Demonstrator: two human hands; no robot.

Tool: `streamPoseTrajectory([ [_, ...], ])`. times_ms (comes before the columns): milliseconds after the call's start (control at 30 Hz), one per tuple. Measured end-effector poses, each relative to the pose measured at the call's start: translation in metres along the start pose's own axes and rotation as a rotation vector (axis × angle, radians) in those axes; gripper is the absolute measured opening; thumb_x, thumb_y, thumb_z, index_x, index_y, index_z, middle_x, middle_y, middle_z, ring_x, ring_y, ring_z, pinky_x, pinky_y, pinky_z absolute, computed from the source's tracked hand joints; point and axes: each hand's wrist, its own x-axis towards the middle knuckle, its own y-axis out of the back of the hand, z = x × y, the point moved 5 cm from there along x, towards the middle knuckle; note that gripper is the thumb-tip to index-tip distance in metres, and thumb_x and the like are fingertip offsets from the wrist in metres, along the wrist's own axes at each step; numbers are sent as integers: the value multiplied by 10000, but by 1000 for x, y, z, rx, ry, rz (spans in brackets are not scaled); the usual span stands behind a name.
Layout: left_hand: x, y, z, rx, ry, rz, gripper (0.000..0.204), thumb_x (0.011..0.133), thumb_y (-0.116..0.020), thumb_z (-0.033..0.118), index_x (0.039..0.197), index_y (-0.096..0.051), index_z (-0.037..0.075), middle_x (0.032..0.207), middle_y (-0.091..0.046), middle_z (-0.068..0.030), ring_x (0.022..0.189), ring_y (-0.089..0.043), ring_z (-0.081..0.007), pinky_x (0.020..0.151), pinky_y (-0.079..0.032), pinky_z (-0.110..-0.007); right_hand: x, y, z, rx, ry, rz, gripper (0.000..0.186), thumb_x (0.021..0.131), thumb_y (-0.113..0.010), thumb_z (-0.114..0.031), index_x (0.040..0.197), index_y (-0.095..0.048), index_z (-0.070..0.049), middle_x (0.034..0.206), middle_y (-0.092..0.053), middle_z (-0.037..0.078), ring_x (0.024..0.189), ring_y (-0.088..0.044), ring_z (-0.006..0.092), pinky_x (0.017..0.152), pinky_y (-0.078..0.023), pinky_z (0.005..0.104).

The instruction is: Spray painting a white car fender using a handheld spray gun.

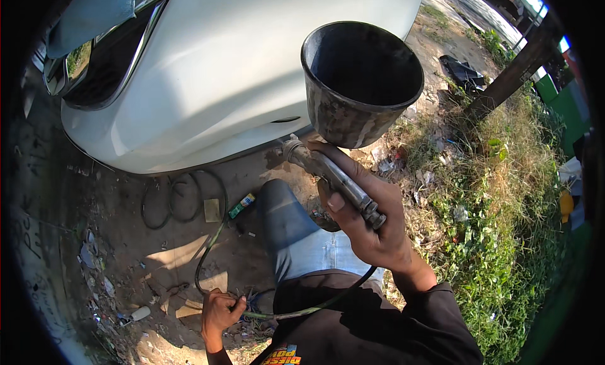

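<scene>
My right hand (378,217) is wrapped around a metal spray gun (337,179), with its nozzle end toward the lower edge of a white car bumper (208,94). A large dark cup (353,122), stained on the outside, sits on top of the gun. Its inside is too shadowed to tell what it contains. A thin air hose (337,294) crosses in front of my body. Low on the left, my left hand (220,313) is closed on this hose, away from the car.
Loops of hose (171,207) lie on the dirt below the bumper. Near them are a small tan square (212,210) and a green tube-like package (241,205). Litter (91,258) lines the left wall. Weeds (485,232) and a leaning post (517,78) stand right.
</scene>
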Motion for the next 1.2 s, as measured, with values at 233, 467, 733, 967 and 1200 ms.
streamPoseTrajectory([
  [233, 12, -1, 6, 14, -13, -26, 429, 860, -736, 217, 511, -612, 0, 455, -518, -131, 434, -518, -328, 568, -413, -408, 1, 25, 18, 95, -29, 142, 460, 1020, -590, -62, 1468, -528, 27, 1050, -715, 91, 868, -607, 74, 769, -506, 240],
  [467, 41, 1, 32, 3, -58, -55, 429, 875, -745, 224, 531, -628, -2, 471, -531, -143, 435, -519, -322, 521, -400, -404, -6, 84, 26, 150, -12, 492, 448, 1065, -544, -115, 1487, -504, 32, 840, -612, 25, 686, -509, 81, 601, -409, 250],
  [733, 52, 6, 48, 27, -104, -63, 383, 880, -752, 206, 560, -674, 10, 486, -559, -127, 448, -552, -316, 533, -404, -395, -10, 102, 32, 159, -21, 523, 442, 1070, -552, -122, 1481, -510, 35, 865, -622, 30, 697, -519, 78, 602, -411, 246],
  [967, 25, 4, 23, 15, -23, -45, 374, 857, -737, 191, 537, -651, 18, 468, -545, -124, 453, -553, -318, 583, -428, -393, -1, 47, 18, 77, 8, 245, 451, 1036, -594, -100, 1467, -536, 18, 956, -709, 53, 768, -578, 65, 687, -482, 239],
  [1200, 14, 2, 25, 6, -26, -51, 394, 885, -704, 176, 535, -623, 15, 476, -539, -128, 454, -553, -317, 581, -424, -392, 9, 17, -4, -16, 93, -33, 481, 1020, -593, -105, 1480, -517, 14, 1002, -688, 87, 840, -618, 95, 738, -496, 251],
])
